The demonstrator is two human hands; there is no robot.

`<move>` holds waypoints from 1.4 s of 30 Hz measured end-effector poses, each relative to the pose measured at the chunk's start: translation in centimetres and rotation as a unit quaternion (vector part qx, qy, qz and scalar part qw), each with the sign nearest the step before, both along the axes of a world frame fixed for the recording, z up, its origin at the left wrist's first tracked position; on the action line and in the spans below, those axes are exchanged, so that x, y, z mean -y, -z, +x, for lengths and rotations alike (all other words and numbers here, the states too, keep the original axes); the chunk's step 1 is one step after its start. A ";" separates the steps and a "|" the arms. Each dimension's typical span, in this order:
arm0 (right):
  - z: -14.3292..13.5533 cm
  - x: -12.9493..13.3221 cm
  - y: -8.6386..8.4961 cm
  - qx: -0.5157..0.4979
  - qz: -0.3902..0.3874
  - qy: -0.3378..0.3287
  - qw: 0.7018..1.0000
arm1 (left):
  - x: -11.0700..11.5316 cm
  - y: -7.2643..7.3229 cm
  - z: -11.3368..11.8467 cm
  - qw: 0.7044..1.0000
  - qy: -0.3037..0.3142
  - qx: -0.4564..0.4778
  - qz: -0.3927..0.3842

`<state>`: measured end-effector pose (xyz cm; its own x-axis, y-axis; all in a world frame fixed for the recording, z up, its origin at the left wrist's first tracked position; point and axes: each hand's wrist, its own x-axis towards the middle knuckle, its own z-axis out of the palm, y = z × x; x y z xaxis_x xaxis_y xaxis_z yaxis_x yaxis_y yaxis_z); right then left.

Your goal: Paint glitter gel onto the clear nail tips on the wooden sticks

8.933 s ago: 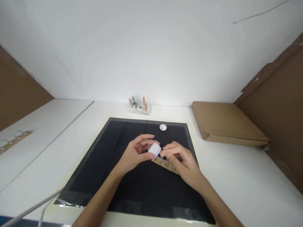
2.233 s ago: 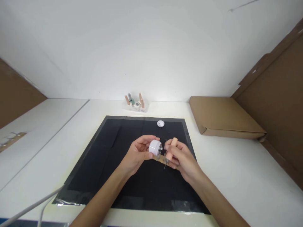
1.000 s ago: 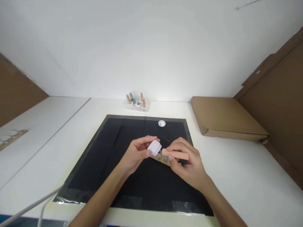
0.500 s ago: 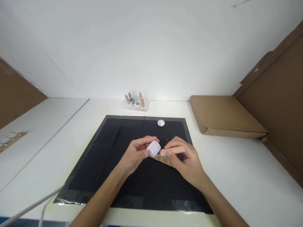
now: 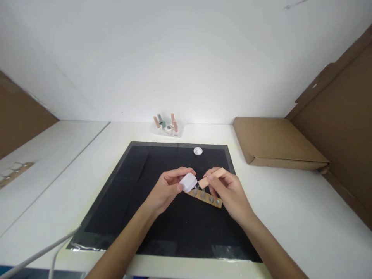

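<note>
My left hand [image 5: 171, 186] grips a small white jar [image 5: 188, 182], tilted so its mouth faces right. Between the thumb and fingers of my right hand [image 5: 226, 190] is a peach-coloured nail polish brush cap [image 5: 212, 178]; its lower end points at the jar's mouth, and a dark tip shows there. Whether that tip touches the jar I cannot tell. Below both hands a tan strip [image 5: 216, 202] with several small greyish nail tips on it lies on the black mat [image 5: 122, 193]. A white round lid [image 5: 198, 151] rests toward the mat's back edge.
Behind the mat stands a clear tray [image 5: 165, 133] holding several nail polish bottles. A flat cardboard box [image 5: 281, 141] lies at the right. Another strip with nail tips [image 5: 17, 173] is at the far left, and a white cable [image 5: 40, 252] runs in front left.
My right hand has turned the brush cap to a steeper slant, its upper end now raised, uncovering more of the tan strip. The left hand and jar have hardly moved.
</note>
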<state>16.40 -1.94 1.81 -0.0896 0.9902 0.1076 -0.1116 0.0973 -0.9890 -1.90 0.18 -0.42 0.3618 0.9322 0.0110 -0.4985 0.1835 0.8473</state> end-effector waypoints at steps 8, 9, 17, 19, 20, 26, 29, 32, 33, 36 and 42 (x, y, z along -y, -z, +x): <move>-0.1 -0.3 0.2 -0.044 -0.079 0.035 0.995 | -0.5 -0.5 -0.2 0.998 -0.050 0.018 -0.043; -0.1 -0.3 0.1 -0.049 -0.082 0.038 0.995 | -0.7 -0.5 -0.3 0.996 -0.070 0.021 -0.049; 0.0 -0.5 -0.2 -0.070 -0.095 0.053 0.992 | -2.3 -0.2 -1.5 0.974 -0.195 -0.103 -0.044; 0.2 -0.7 -0.1 -0.078 -0.088 0.062 0.991 | -2.6 0.2 -1.8 0.962 -0.211 -0.172 -0.030; 0.3 -0.8 0.0 -0.082 -0.086 0.069 0.991 | -2.8 0.5 -1.9 0.952 -0.217 -0.213 -0.019; 0.6 -1.3 0.2 -0.096 -0.082 0.101 0.987 | -4.0 2.6 -3.2 0.840 -0.182 -0.502 0.098; 0.6 -1.3 0.1 -0.092 -0.077 0.104 0.987 | -4.3 3.4 -3.5 0.820 -0.172 -0.531 0.131; 0.7 -1.2 0.0 -0.086 -0.072 0.099 0.989 | -4.5 3.6 -3.6 0.806 -0.162 -0.548 0.156; 0.7 -1.2 0.0 -0.085 -0.071 0.099 0.989 | -4.5 3.6 -3.6 0.801 -0.157 -0.554 0.165; 0.8 -1.2 -0.1 -0.087 -0.069 0.096 0.989 | -4.5 3.5 -3.8 0.782 -0.149 -0.574 0.192; 1.2 -1.0 -0.3 -0.100 -0.059 0.092 0.989 | -3.7 3.1 -4.0 0.725 -0.142 -0.622 0.260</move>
<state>17.58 -0.89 2.11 0.1045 0.9945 -0.0115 -0.2974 0.0203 -0.9545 -5.95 3.87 -3.56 0.1873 0.9581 0.2167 0.7553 -0.2815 0.5918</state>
